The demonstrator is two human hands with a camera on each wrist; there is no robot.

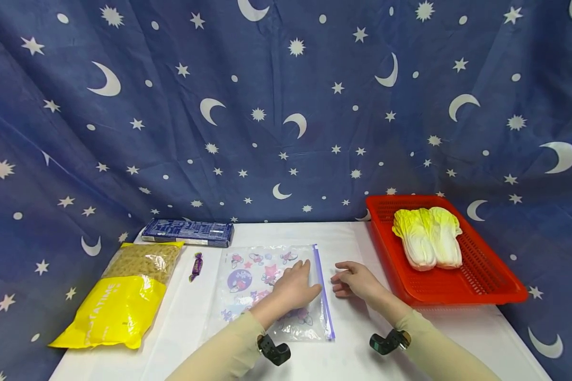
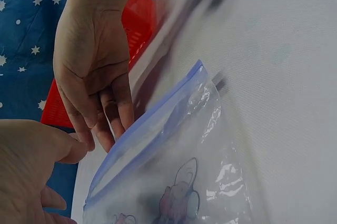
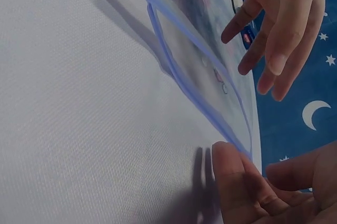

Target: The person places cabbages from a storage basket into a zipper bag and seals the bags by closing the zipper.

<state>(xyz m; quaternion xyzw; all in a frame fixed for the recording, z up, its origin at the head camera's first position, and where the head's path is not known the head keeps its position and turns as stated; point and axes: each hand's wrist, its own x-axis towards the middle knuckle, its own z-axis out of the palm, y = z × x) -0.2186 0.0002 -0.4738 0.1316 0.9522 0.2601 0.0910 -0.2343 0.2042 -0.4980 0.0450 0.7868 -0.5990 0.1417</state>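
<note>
Left hand (image 1: 294, 287): fingers loosely extended and spread, nothing gripped; it is seen over the zip bag (image 1: 240, 281), but whether the film is touched can't be told. Right hand (image 1: 359, 280): fingers relaxed and partly bent, nothing held; it is placed just beside the bag's purple zip edge (image 1: 325, 299), contact also unclear. The bag is laid at mid-table on the white table (image 1: 171, 328), zip side toward the right hand; its mouth is shown parted in the right wrist view, zip strips bowed apart. Part of the bag's print is covered by the left hand and sleeve (image 1: 229, 346). Each hand is cut off by the frame in its own wrist view. A wrapped candy (image 1: 196, 267) is set left of the bag, a blue packet (image 1: 188, 233) behind it, small print unreadable; a yellow pack (image 1: 119, 312) is farther left, lettering partly legible. Cabbages (image 1: 417, 246) are held in the red basket (image 1: 467, 298) at right.
</note>
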